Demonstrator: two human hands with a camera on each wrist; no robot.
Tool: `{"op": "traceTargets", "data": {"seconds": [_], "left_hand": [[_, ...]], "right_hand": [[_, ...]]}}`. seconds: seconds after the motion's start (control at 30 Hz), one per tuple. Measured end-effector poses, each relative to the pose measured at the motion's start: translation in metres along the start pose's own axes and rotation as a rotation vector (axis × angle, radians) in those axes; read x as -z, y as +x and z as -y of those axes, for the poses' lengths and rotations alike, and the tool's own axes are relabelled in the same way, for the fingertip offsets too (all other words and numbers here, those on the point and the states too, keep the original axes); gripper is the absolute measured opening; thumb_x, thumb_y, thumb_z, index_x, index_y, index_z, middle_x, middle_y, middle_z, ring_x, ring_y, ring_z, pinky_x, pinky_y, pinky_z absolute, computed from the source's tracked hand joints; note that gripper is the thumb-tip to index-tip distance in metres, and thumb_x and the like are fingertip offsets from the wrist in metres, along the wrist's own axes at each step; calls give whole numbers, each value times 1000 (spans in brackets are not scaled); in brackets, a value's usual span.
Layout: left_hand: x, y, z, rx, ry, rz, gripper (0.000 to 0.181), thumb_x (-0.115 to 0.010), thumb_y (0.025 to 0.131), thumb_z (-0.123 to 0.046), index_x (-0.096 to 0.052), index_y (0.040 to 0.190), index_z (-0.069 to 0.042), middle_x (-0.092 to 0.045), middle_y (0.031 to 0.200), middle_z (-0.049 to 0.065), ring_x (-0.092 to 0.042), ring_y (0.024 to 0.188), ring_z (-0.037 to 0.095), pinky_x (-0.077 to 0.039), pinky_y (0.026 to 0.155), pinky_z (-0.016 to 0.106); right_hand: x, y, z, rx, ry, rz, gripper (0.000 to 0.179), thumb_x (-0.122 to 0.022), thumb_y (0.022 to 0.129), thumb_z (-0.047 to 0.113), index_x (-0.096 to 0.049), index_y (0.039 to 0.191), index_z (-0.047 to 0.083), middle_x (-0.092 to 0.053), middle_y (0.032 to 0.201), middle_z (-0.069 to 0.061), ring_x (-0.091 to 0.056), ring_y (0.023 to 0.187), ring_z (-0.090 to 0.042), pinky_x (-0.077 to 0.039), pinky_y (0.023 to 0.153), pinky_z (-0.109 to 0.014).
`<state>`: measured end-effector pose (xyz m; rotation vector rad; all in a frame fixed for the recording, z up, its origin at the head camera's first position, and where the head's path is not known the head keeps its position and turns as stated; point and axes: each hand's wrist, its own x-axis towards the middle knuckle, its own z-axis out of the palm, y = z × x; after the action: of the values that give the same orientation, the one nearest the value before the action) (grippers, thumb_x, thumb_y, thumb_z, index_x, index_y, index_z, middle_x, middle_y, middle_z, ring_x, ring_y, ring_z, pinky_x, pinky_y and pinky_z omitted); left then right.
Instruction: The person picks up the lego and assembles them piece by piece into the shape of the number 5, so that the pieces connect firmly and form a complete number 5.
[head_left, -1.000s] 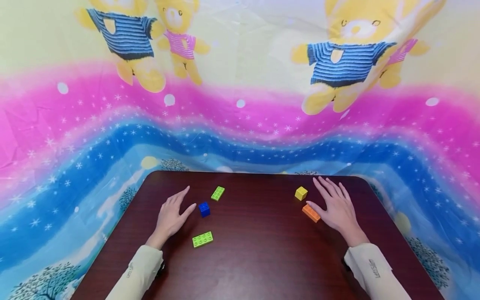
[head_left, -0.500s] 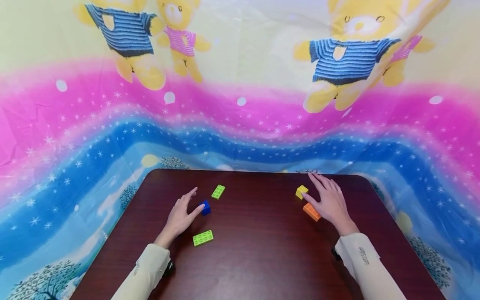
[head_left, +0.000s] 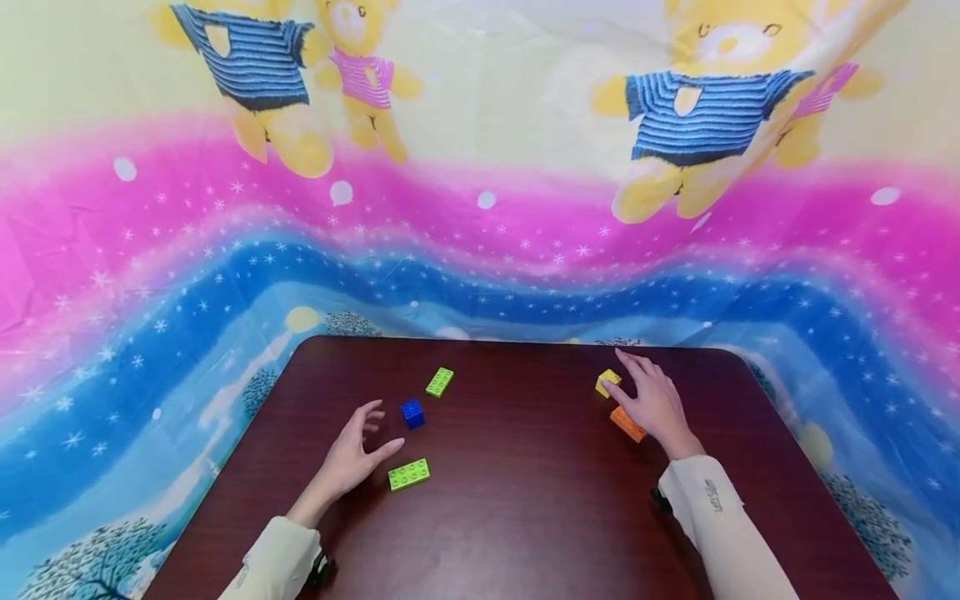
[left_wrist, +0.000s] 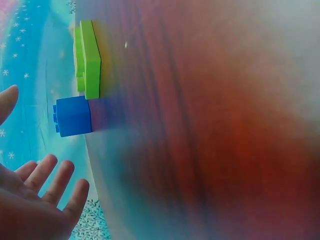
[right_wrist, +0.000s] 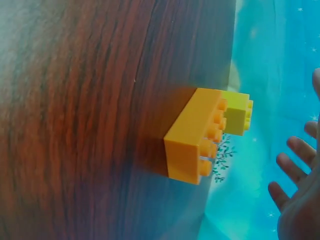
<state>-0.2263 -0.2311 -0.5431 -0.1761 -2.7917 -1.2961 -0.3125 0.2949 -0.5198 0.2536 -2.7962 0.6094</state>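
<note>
My left hand point(head_left: 350, 457) hovers at the left with thumb and fingers spread apart and nothing between them. Just beyond its fingertips sits a small blue building block point(head_left: 412, 413), also plain in the left wrist view. A long lime green block point(head_left: 408, 474) lies close to the thumb tip, studs up. Over on the right, my right hand point(head_left: 654, 404) reaches above an orange block point(head_left: 627, 423), partly covering it. Its thumb tip overlaps a small yellow block point(head_left: 607, 382) in the head view. In the right wrist view, the fingers stay apart from both blocks.
Another lime green block point(head_left: 440, 382) lies behind the blue one. All blocks rest on a dark brown table point(head_left: 517, 500) with rounded far corners. A cloth point(head_left: 480, 250) printed with bears hangs behind and around the table.
My left hand moved right toward the blue block, then drew back toward the near green one, its fingers bending slightly. My right hand shifted left, its thumb now over the yellow block.
</note>
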Motion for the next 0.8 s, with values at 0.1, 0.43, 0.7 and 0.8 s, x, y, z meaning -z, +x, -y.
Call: {"op": "traceTargets", "data": {"seconds": [0.1,0.43,0.7,0.8], "left_hand": [[0,-8,1,14,-22,28,83,-78,92,-44,-37,157,-12,-56,145,14,-58,126,34,-50,105,58],[-7,-26,-1,6,-30,99,69,-85,88,-28,-52,144,-7,-63,132,10,-63,115,26,-52,99,47],[-10,-31,0,-57,-24,149,65,-89,82,-21,-57,137,-5,-65,122,9,-63,109,24,-52,95,38],[-10,-32,0,-79,-14,158,64,-90,81,-18,-58,135,-6,-66,118,7,-63,107,24,-52,94,37]], "right_hand": [[-4,2,-3,-18,14,19,75,-63,101,48,-33,163,16,-42,156,-24,-40,138,-48,-32,112,-72],[-18,8,-9,-84,69,95,74,-63,102,43,-33,163,12,-44,153,-26,-42,137,-49,-38,109,-72],[-25,14,-9,-112,124,106,69,-64,104,36,-37,160,7,-49,144,-26,-50,127,-46,-44,105,-68],[-28,16,-8,-116,138,105,67,-64,104,33,-38,159,6,-52,141,-26,-53,123,-44,-46,103,-66]]}}
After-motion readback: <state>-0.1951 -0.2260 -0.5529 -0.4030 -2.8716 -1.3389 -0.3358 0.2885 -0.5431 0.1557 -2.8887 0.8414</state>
